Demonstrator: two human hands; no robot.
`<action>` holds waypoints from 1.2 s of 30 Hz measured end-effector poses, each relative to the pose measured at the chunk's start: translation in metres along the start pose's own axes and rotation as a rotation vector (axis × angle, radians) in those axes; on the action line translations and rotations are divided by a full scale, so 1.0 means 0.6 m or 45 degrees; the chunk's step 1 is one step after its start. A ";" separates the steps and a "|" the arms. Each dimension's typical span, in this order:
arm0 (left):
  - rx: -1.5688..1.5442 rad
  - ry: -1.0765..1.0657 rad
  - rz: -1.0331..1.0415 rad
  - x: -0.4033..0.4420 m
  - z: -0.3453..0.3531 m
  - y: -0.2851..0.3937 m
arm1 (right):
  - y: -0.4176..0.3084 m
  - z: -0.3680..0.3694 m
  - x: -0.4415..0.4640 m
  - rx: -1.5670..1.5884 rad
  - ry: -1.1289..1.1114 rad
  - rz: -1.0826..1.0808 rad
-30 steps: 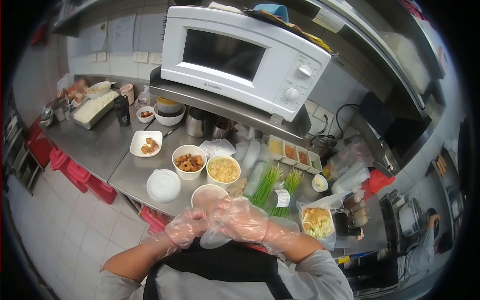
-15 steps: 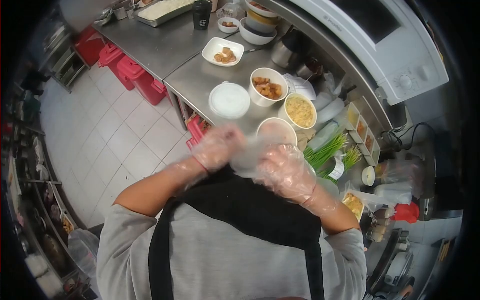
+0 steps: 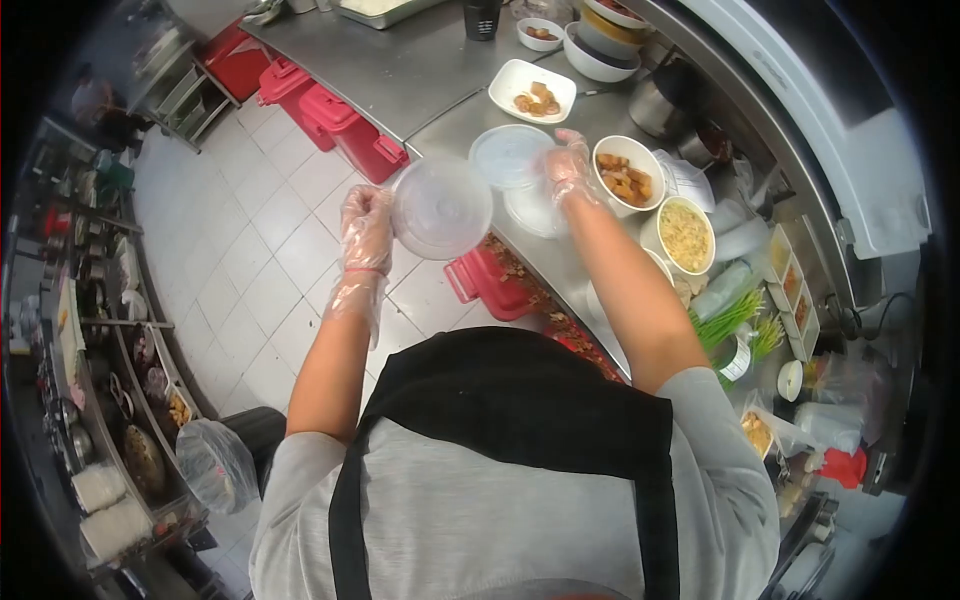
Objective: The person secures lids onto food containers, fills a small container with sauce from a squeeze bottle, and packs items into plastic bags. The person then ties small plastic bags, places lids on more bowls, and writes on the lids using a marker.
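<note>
In my gloved left hand (image 3: 367,225), a round clear plastic lid (image 3: 442,207) is pinched by its edge, out over the floor beside the counter. My right hand (image 3: 568,165), also in a clear glove, reaches over the counter with its fingers closed at the edge of a second clear lid (image 3: 532,212). That lid partly overlaps a bluish round lid (image 3: 508,152) lying on the steel. Just right of this hand stands a white paper bowl of browned meat chunks (image 3: 626,183). Beside it is a bowl of yellowish shredded food (image 3: 685,237). My right forearm partly covers another white bowl (image 3: 655,263).
A white dish with meat pieces (image 3: 532,97) and stacked bowls (image 3: 603,45) stand farther back on the steel counter (image 3: 420,70). Green stalks (image 3: 735,320) and a divided tray (image 3: 792,280) lie to the right. Red bins (image 3: 345,125) stand below the counter's edge.
My hands have moved apart from in front of my chest. The left went out leftward with a clear lid; the right reached forward to the lids on the counter. The view has shifted left.
</note>
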State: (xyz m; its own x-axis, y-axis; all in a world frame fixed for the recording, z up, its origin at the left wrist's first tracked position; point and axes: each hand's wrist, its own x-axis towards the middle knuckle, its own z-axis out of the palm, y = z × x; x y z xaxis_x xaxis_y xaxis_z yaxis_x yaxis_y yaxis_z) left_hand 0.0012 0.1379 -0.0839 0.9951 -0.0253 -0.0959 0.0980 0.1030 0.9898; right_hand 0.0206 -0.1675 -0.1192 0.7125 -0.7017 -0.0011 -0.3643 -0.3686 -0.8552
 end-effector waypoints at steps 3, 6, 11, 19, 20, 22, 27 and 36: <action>0.000 -0.019 -0.012 -0.003 0.011 0.005 | -0.049 -0.030 -0.026 -0.304 0.083 -0.342; 0.242 -0.221 0.152 -0.009 0.024 0.015 | -0.083 -0.065 -0.079 -0.339 0.008 -0.925; 0.090 -0.767 0.123 -0.058 0.102 0.092 | -0.120 -0.169 -0.198 -0.293 -0.536 -1.117; -0.011 -1.296 0.014 -0.176 0.171 0.094 | -0.093 -0.326 -0.334 -0.235 -0.171 -0.647; 0.111 -1.353 0.153 -0.178 0.178 0.098 | -0.101 -0.340 -0.341 -0.227 -0.151 -0.641; 0.012 -1.419 -0.024 -0.197 0.196 0.126 | -0.116 -0.362 -0.347 -0.205 -0.084 -0.735; -0.089 -1.590 -0.048 -0.210 0.219 0.146 | -0.120 -0.393 -0.355 -0.344 0.049 -0.882; -0.077 -1.608 0.001 -0.217 0.233 0.138 | -0.127 -0.408 -0.366 -0.513 0.147 -0.976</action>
State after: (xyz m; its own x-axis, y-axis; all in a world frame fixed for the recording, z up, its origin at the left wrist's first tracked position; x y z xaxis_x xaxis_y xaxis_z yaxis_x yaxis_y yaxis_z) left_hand -0.1224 0.0105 0.0255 0.2910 -0.9510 0.1044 0.1315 0.1479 0.9802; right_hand -0.2548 -0.1346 0.0728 0.7907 -0.2218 0.5706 -0.0098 -0.9365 -0.3505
